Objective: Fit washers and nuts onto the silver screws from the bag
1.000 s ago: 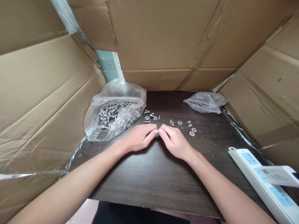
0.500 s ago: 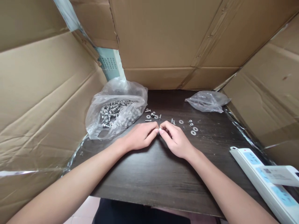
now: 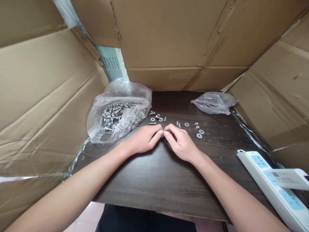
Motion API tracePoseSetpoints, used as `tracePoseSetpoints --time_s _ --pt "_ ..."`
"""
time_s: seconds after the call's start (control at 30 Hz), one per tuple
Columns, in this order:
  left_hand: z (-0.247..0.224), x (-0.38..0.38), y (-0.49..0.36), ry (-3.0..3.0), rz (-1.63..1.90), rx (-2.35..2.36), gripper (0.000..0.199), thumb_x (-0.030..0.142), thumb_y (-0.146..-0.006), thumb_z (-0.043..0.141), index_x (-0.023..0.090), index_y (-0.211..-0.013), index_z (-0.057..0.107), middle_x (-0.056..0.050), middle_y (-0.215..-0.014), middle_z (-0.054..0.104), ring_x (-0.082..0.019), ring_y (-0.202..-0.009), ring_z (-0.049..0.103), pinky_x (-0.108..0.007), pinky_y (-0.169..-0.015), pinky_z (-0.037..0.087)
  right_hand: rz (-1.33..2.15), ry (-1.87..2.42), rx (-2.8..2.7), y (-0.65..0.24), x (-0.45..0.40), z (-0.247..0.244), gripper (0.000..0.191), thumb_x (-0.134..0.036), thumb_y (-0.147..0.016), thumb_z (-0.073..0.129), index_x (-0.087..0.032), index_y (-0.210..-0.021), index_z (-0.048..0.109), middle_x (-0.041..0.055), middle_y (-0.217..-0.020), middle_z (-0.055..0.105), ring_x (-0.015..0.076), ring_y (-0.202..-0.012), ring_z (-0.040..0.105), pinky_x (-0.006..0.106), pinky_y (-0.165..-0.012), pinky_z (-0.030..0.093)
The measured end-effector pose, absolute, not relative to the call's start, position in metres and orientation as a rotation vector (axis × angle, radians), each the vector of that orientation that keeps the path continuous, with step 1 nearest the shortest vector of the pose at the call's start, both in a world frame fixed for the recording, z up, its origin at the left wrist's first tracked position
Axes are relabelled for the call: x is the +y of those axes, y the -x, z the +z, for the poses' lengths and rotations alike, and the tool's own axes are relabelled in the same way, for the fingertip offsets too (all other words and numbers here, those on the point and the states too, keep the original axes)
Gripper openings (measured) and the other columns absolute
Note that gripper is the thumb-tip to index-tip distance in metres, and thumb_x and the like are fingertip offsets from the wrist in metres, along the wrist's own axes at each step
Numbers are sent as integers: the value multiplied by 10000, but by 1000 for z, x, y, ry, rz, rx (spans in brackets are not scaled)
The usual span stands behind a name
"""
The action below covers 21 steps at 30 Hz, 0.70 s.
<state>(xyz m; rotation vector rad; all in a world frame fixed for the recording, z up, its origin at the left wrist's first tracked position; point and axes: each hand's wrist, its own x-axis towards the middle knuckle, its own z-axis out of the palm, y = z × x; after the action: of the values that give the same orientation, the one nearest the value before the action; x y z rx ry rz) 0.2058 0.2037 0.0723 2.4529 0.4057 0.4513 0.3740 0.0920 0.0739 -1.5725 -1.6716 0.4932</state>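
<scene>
My left hand (image 3: 146, 138) and my right hand (image 3: 181, 142) meet above the dark table, thumb and forefinger pinched on each. Between the fingertips shows a sliver of a small shiny metal piece (image 3: 163, 131); the fingers hide most of it, so its kind cannot be told. Just beyond the hands lie loose bolts (image 3: 164, 120), a flat washer (image 3: 153, 119) and a bolt lying on its side (image 3: 152, 123). Past my right hand are a washer (image 3: 187, 124), two small nuts (image 3: 197, 127) and two more washers (image 3: 199, 136).
A clear plastic bag (image 3: 142, 91) full of bolts (image 3: 116, 112) stands open at the back left. Another plastic bag (image 3: 213, 103) lies at the back right. A white power strip (image 3: 249, 162) runs along the right side. Cardboard walls (image 3: 164, 38) enclose the table (image 3: 149, 180).
The view has shifted slightly. Both hands keep their pinch at nearly the same spot, with small finger movements; the metal piece between them shows a little less brightly.
</scene>
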Motion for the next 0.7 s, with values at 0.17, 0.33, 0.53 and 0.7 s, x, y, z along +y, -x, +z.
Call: tracePoseSetpoints --time_s 0.17,0.33,0.53,0.7 --pt "72 204 -205 -2447 456 386 267 338 -1060 384 180 -917 545 -35 -860 654 -168 -754 582 -301 -713 408 484 1589 -1678 -373 92 75 235 -321 -1034 442 -205 -845 520 -2 -711 564 144 -635 498 296 -636 390" --pt "73 205 -206 -2459 434 410 318 344 -1071 347 179 -861 521 -33 -812 621 -167 -724 556 -307 -707 412 486 1544 -1672 -373 92 74 120 -294 -1009 489 -207 -942 536 20 -800 607 155 -695 545 294 -658 430" --pt "72 205 -206 -2428 476 394 275 325 -1051 393 176 -868 534 -28 -800 628 -155 -701 555 -290 -677 398 532 1551 -1670 -374 92 72 73 -285 -1000 496 -213 -995 513 10 -807 599 146 -668 528 284 -634 417" --pt "71 206 -205 -2409 535 352 204 308 -1020 468 171 -916 578 -14 -784 627 -141 -681 547 -272 -659 388 515 1602 -1690 -375 91 74 206 -330 -1043 425 -212 -890 497 -6 -726 577 145 -645 519 288 -639 382"
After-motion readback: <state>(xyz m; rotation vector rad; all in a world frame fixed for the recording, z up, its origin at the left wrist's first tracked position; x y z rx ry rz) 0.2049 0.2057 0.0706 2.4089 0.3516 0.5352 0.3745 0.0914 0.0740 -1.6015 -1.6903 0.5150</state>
